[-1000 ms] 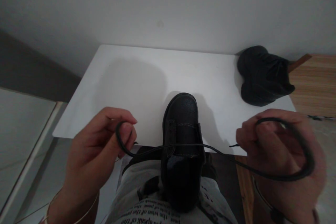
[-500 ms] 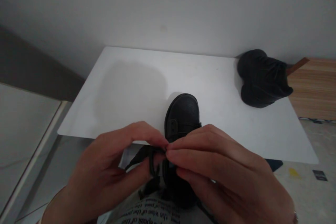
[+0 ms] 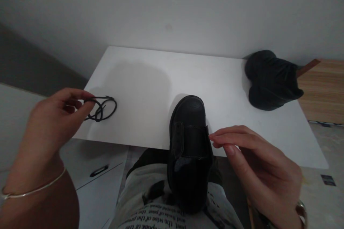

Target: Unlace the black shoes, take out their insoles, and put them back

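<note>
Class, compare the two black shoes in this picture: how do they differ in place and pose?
The near shoe stands upright, toe on the white table edge and heel on the person's lap; the far shoe lies slumped at the table's right rear corner. The right hand touches the near shoe; nothing touches the far shoe. Both are black.

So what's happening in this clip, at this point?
A person sits at a white table with a small black leather shoe propped on its near edge and on their lap. The left hand pinches a coiled black shoelace over the table's left corner, clear of the shoe. The right hand is open, fingertips at the shoe's right side. No lace shows in the shoe. A second dark shoe lies at the far right corner.
</note>
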Demonstrator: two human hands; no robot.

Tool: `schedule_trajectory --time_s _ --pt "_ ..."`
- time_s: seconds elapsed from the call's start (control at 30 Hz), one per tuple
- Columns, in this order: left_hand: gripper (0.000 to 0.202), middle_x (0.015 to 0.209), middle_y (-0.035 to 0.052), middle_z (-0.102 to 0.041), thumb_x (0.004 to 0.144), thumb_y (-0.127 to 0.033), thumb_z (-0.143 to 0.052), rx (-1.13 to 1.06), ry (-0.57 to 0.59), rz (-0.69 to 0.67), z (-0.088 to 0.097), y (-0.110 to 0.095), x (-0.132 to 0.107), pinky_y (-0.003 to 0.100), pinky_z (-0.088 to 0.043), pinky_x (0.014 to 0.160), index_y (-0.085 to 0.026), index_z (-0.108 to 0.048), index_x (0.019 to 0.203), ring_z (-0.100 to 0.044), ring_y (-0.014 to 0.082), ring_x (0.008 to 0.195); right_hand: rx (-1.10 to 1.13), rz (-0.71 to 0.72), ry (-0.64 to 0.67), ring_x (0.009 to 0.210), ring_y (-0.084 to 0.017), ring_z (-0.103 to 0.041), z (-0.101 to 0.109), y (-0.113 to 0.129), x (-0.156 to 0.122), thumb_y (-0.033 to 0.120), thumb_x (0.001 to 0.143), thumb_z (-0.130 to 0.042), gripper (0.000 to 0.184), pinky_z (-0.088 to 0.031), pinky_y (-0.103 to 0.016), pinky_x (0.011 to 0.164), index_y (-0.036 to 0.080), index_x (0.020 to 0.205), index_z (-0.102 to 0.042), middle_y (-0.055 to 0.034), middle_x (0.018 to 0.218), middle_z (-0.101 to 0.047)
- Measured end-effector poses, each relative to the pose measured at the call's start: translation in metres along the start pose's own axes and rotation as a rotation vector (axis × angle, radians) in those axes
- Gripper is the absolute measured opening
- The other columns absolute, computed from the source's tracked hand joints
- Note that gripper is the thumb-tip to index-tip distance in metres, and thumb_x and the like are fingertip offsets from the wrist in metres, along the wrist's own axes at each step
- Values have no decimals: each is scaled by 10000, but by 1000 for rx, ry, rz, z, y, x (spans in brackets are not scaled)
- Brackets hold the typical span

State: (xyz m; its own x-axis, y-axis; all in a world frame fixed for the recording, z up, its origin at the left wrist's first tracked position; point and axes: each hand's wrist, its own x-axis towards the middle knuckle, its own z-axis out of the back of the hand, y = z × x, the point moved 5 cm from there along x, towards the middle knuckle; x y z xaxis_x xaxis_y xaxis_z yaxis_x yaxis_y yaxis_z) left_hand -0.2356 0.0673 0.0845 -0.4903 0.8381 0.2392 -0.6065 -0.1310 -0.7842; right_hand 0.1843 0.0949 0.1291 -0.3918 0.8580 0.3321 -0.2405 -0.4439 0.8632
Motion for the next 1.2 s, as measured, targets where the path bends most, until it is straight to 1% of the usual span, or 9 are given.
schedule_trajectory --time_s 0.1,0.23,0.37,0.43,0.57,0.63,0.8,1.0,1.2 --pt "109 533 -87 -631 782 -115 -817 226 38 15 -9 8 -2 177 -304 395 -214 -788 816 -504 87 433 -15 7 37 964 -142 -669 -1 -4 -1 59 945 -593 253 -540 -272 792 223 1104 -703 -24 1028 -710" --pt "241 670 -70 -703 721 -197 -886 151 225 -18 -26 21 -8 167 -355 429 -227 -789 939 -579 108 522 -48 13 51 960 -143 -670 -2 -9 -2 58 948 -591 247 -542 -273 799 215 1104 -702 -32 1025 -706" --pt "351 838 -13 -684 667 -233 -924 210 124 -144 -29 23 -9 196 -395 537 -221 -788 990 -555 152 668 -73 13 48 972 -162 -672 -3 -13 -3 67 950 -592 240 -540 -294 803 220 1098 -702 -44 1037 -703" --pt "404 903 6 -669 658 -284 -930 234 140 -226 -33 20 -11 219 -421 602 -232 -782 1031 -551 187 747 -88 16 50 974 -166 -672 -3 -13 -3 73 951 -593 231 -538 -296 803 219 1092 -702 -48 1035 -703" --pt "507 980 13 -701 629 -360 -942 205 338 -315 -48 13 -21 229 -448 696 -243 -764 1090 -587 217 837 -113 18 56 973 -171 -674 -3 -13 -5 78 950 -593 229 -537 -299 804 225 1092 -697 -49 1033 -709" --pt "465 972 19 -707 638 -358 -938 166 374 -302 -53 9 -28 227 -452 702 -238 -773 1055 -596 220 848 -127 18 63 966 -175 -675 -3 -14 -5 89 954 -592 222 -539 -302 797 228 1093 -695 -50 1030 -712" --pt "272 886 20 -687 693 -343 -905 78 343 -251 -59 3 -40 232 -425 603 -265 -805 934 -579 206 762 -159 28 80 946 -163 -677 -4 -13 -8 104 961 -595 202 -539 -282 789 221 1090 -698 -47 1019 -716" --pt "276 961 15 -716 783 -394 -835 122 341 -359 -56 12 -46 270 -448 776 -339 -806 1052 -581 237 888 -168 42 86 950 -157 -677 -4 -11 -10 95 957 -592 208 -539 -275 783 218 1092 -694 -42 1016 -714" --pt "246 974 34 -699 833 -389 -782 180 218 -371 -42 27 -44 354 -400 899 -378 -799 1079 -528 272 905 -194 72 108 992 -208 -659 -7 -15 -11 100 941 -617 221 -537 -344 793 229 1110 -678 -62 1049 -704"
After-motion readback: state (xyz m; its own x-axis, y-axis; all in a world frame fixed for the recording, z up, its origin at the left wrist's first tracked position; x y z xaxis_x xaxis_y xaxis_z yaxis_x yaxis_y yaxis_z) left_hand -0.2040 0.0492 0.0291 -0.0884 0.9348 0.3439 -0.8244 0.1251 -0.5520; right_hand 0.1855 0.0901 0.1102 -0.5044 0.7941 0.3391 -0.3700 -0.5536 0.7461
